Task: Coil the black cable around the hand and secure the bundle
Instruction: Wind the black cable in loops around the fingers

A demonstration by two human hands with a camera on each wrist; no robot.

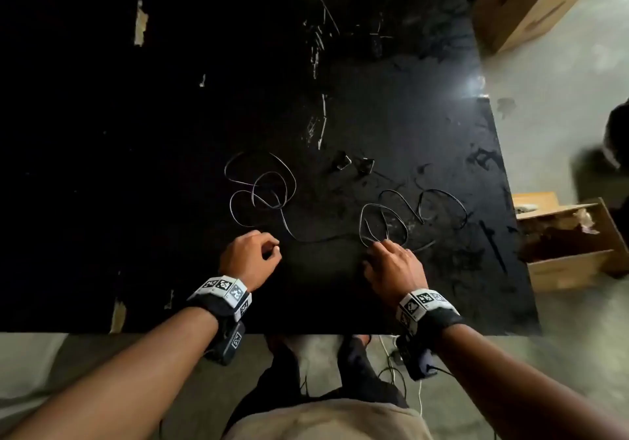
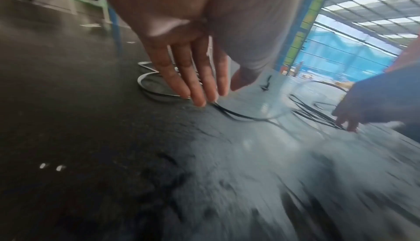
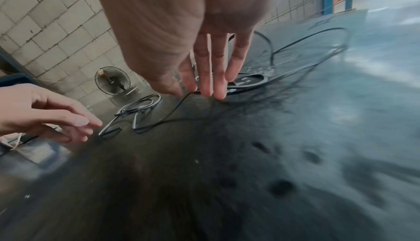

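Two hands over table (image 1: 102, 167); left hand (image 1: 246, 257) loosely curled, empty; right hand (image 1: 394, 269) fingers straight, touching black cable (image 1: 282, 215)

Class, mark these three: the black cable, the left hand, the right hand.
black cable (image 1: 260, 181): head view, on the left loops.
left hand (image 1: 246, 257): head view, back of the hand.
right hand (image 1: 396, 267): head view, back of the hand.

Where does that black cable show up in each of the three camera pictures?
Head: the black cable sprawls in loose loops mid-table, between the left hand and the right hand.
Left wrist: it runs from under the left fingers rightward.
Right wrist: it lies under the right fingertips, trailing left.
Shared landmark: the black table.
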